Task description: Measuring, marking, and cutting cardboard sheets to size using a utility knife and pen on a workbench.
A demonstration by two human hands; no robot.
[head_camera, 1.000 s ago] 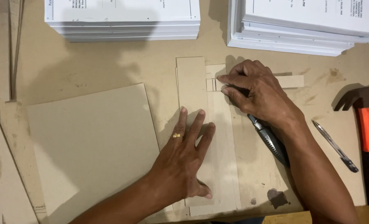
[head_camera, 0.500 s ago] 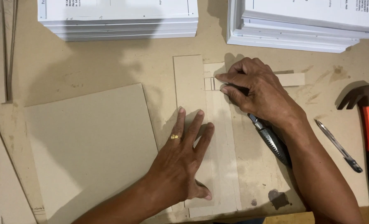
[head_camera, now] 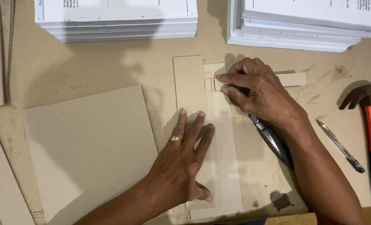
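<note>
Starting at the left edge of the worktable (head_camera: 89,66), we see a large grey board (head_camera: 89,146) lying flat, and beside it our left hand (head_camera: 181,160) spread wide, palm down, fingers pointing toward the far edge, pinning the long cardboard strip (head_camera: 189,83). That strip's long axis runs from the near edge to the far edge. Across its upper part lies a narrow short strip (head_camera: 293,79), crosswise, pointing to the right edge. Our right hand (head_camera: 256,89), fingers pressed together, holds this piece down where the two meet, so it sits nearer the crossing. A utility knife (head_camera: 273,141) rests just under that wrist, with a pen (head_camera: 339,146) and hammer (head_camera: 370,125) further right.
</note>
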